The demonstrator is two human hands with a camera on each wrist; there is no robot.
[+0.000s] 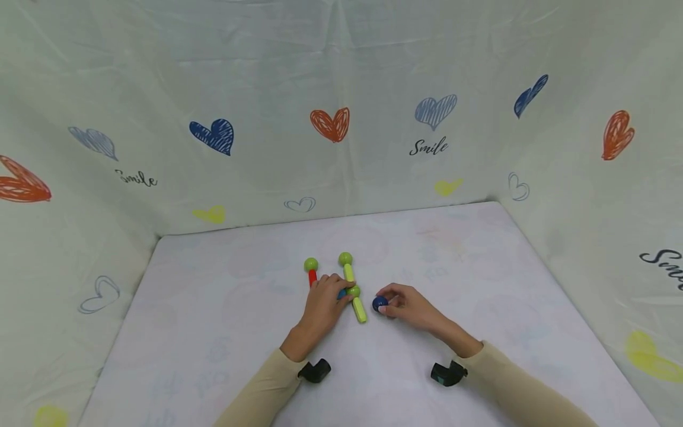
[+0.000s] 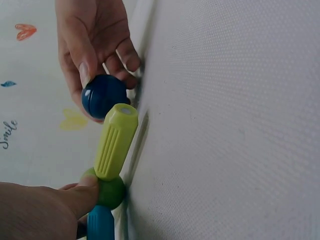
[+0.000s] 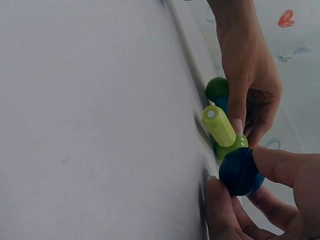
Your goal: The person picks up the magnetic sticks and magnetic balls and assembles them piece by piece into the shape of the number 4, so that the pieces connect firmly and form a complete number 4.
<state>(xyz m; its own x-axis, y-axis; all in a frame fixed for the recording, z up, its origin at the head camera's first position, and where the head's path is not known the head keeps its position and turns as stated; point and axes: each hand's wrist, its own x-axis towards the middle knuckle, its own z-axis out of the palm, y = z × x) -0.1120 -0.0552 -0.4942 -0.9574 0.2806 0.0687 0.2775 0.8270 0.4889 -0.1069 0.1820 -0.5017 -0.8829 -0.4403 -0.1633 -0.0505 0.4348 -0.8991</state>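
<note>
On the table lies a joined figure of toy rods and balls. My left hand [image 1: 322, 303] pinches the green ball [image 1: 354, 291] at its middle joint, where a blue rod [image 2: 101, 223] and two yellow-green rods [image 1: 360, 310] [image 1: 349, 273] meet. The nearer yellow-green rod has a bare end with a pale round spot. Just right of the figure, my right hand [image 1: 412, 307] holds a dark blue ball [image 1: 379, 303] between thumb and fingers, apart from that rod in the head view. The left hand partly covers the blue rod and a red rod [image 1: 312, 276].
Green balls [image 1: 311, 264] [image 1: 345, 258] cap the far ends of the red rod and the farther yellow-green rod. In the right wrist view another green ball [image 3: 216, 89] sits beyond the blue rod. A white table [image 1: 224, 284] meets a heart-printed cloth [image 1: 267, 178] behind.
</note>
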